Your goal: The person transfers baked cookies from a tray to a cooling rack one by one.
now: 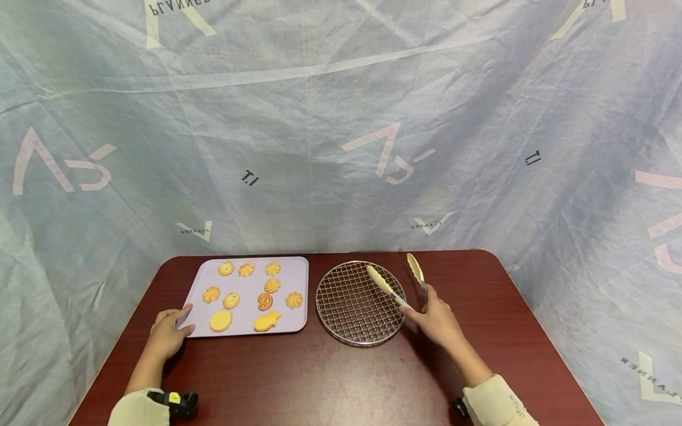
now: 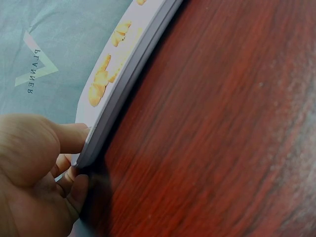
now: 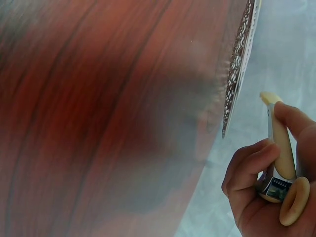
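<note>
Cream sleeves (image 1: 495, 399) reach in at 8 and 4 o'clock on the dark red table (image 1: 346, 378), which I read from my remote post as a dial with 12 at its far edge; black straps (image 1: 183, 404) circle both wrists. The left forearm (image 1: 146, 373) leans up toward 1 o'clock, the right forearm (image 1: 471, 364) slants toward 11.

At 9 o'clock the left hand (image 1: 169, 334) pinches the near-left corner of a pale lilac tray (image 1: 245, 285); on my left wrist view, one digit lies over the rim while others bend beneath the corner. At 3 o'clock the right hand (image 1: 438, 319) grips a pair of tongs (image 1: 382, 282), fingers curled about the handle end, the two arms spread wide. One tip points to 10 o'clock, above the round wire rack (image 1: 357, 307), the other to 11, beyond the rack's right side; I cannot tell whether the first touches the mesh.

The tray sits at 10 o'clock, bearing ten golden biscuits (image 1: 221, 320), a pretzel and a fish shape among them. The rack lies just beside it, near 12. Farther off, I see grey printed cloth (image 1: 309, 148) hanging behind the table.
</note>
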Tool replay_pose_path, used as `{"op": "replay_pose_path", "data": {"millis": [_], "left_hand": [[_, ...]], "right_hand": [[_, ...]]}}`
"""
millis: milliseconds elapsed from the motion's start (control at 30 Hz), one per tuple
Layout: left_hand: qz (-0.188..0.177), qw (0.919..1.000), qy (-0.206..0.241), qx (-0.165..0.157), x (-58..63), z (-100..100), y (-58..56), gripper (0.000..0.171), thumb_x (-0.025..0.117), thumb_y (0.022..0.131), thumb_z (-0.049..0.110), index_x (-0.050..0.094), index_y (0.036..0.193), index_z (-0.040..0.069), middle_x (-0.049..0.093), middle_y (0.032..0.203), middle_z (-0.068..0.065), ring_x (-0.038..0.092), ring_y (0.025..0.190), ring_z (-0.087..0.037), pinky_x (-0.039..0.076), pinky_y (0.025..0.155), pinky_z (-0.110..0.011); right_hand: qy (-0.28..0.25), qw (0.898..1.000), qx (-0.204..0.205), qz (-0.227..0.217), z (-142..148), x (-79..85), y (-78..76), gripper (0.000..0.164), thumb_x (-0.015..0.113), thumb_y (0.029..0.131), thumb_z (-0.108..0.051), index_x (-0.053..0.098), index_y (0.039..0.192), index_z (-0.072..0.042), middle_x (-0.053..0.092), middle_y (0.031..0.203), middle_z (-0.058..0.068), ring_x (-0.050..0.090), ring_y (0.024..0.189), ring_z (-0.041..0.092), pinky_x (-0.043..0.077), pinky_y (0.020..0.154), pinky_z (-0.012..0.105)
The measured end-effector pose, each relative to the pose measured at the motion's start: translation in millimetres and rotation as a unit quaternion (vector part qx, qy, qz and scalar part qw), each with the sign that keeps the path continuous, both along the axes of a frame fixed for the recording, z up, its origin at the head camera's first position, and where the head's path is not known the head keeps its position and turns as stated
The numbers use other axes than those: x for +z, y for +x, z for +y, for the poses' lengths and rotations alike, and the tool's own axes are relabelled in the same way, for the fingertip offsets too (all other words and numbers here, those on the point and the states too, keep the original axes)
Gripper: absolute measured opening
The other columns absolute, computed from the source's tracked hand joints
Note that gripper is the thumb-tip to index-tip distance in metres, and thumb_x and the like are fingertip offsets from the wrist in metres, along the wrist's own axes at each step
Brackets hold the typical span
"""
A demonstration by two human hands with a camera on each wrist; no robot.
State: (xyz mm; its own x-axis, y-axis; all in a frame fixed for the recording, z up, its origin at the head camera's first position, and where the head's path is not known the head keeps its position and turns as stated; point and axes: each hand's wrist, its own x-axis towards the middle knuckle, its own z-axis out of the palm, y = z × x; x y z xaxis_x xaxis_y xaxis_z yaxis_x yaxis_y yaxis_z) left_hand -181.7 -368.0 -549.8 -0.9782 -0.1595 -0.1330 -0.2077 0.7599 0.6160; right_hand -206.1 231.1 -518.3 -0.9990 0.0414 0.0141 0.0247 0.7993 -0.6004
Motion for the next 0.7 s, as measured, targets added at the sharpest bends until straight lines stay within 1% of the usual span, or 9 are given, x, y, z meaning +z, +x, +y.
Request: {"op": "replay_pose_path", "data": {"millis": [133,400,700], "left_hand": [[0.000,1.0000,0.000,0.000,-0.1,0,0.5,0.061,0.060,0.100,0.005,0.033,0.153,-0.008,0.026,0.145,-0.041,0.027,0.134,-0.061,0.024,0.111,-0.071],[-0.001,1.0000,-0.005,0.000,-0.7,-1,0.6,0.061,0.060,0.100,0.006,0.032,0.154,-0.008,0.026,0.145,-0.041,0.027,0.134,-0.061,0.024,0.111,-0.071],[-0.004,1.0000,0.001,0.000,-0.3,0,0.0,0.061,0.059,0.101,0.006,0.032,0.154,-0.007,0.026,0.145,-0.041,0.027,0.134,-0.061,0.024,0.111,-0.071]], "right_hand": [[-0.002,1.000,0.003,-0.001,-3,0.8,0.8,0.090,0.080,0.089,-0.045,0.037,0.152,0.003,0.063,0.081,0.009,0.061,0.072,0.022,0.049,0.064,0.039],[0.002,1.000,0.010,-0.008,-9,0.5,1.0,0.098,0.081,0.087,-0.047,0.032,0.155,0.004,0.062,0.079,0.006,0.059,0.070,0.020,0.048,0.062,0.036],[0.001,1.000,0.016,-0.011,-13,-3.4,2.4,0.097,0.080,0.088,-0.047,0.034,0.155,0.005,0.062,0.077,0.005,0.058,0.067,0.018,0.048,0.061,0.035]]}}
